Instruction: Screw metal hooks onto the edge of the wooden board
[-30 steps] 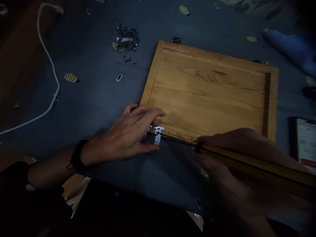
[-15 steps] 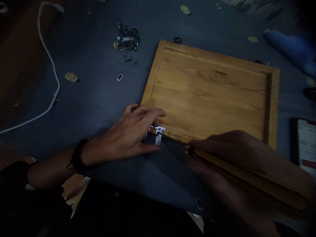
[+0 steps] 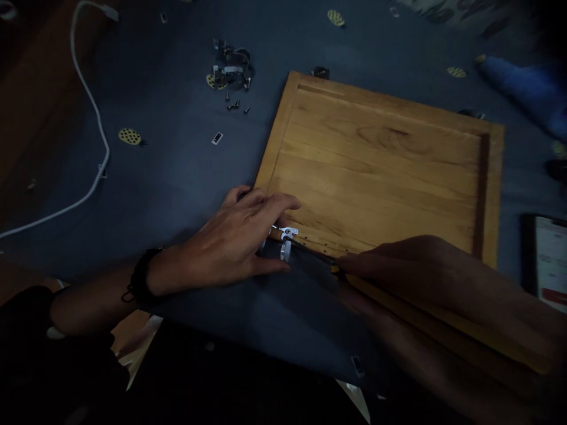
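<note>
A wooden cabinet door (image 3: 381, 165) lies flat on a dark blue cloth (image 3: 177, 159). At its near left corner sits a small silver hinge (image 3: 286, 239). My left hand (image 3: 234, 239) rests over that corner, fingers pressed around the hinge and holding it against the door's edge. My right hand (image 3: 425, 277) is closed around a screwdriver with a yellow handle (image 3: 443, 330). Its dark shaft (image 3: 312, 252) runs along the door's near edge, and the tip reaches the hinge.
A pile of metal hinges and loose screws (image 3: 233, 71) lies on the cloth beyond the door's left side. A white cable (image 3: 95, 118) curves along the far left. A phone (image 3: 547, 260) lies at the right edge, a blue object (image 3: 522, 85) at the back right.
My right hand has slid the screwdriver to the left along the door's near edge, bringing its tip to the hinge. My left hand has stayed on the hinge.
</note>
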The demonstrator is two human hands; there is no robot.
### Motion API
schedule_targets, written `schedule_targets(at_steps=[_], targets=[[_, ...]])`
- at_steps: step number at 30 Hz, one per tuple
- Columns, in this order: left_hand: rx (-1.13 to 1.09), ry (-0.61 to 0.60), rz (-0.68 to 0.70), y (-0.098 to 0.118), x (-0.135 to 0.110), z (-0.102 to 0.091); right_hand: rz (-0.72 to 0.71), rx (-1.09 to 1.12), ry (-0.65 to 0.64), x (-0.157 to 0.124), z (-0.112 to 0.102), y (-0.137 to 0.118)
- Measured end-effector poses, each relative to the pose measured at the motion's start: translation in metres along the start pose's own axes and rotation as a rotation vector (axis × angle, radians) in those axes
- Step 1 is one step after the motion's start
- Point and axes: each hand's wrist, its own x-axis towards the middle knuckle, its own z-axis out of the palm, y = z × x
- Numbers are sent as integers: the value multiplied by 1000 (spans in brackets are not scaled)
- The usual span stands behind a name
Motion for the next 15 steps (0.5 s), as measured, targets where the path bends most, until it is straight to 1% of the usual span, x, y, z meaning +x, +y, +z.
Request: schedule_targets(at_steps=[2, 8, 12, 15], targets=[[1, 3, 1, 0, 0, 0, 8, -11, -5, -2, 0, -1], [28, 30, 14, -2, -1, 2, -7, -61, 33, -2, 4, -1], [30, 45, 41, -2, -1, 2, -10, -17, 42, 2, 4, -1], [30, 42, 34, -2, -1, 3, -38, 16, 33, 6, 2, -3]])
